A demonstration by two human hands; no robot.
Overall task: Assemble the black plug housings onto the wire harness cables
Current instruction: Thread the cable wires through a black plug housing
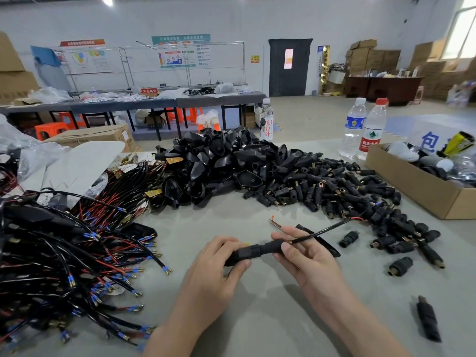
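Left hand [219,261] curls its grip round the black plug housing [260,249]; right hand [306,256], palm up, pinches its far end and the cable [322,230] over the desk [257,318].

Person, two limbs in view, both above the near side of the grey table [270,328].

- Left hand [219,258]: bare. The back of the hand, the fingers and the thumb show. The thumbnail is short and trimmed close to the tip.
- Left forearm [185,320]: bare from the wrist down to the bottom edge of the view. It is slim and broadens away from the wrist.
- Right hand [306,256]: bare. The thumb side shows, with fingertips beyond it. The thumbnail is short and rounded.
- Right forearm [345,315]: bare from the wrist to the bottom edge of the view, of the same build as the left.
- Clothing: whatever is worn higher up the arms lies outside the view.
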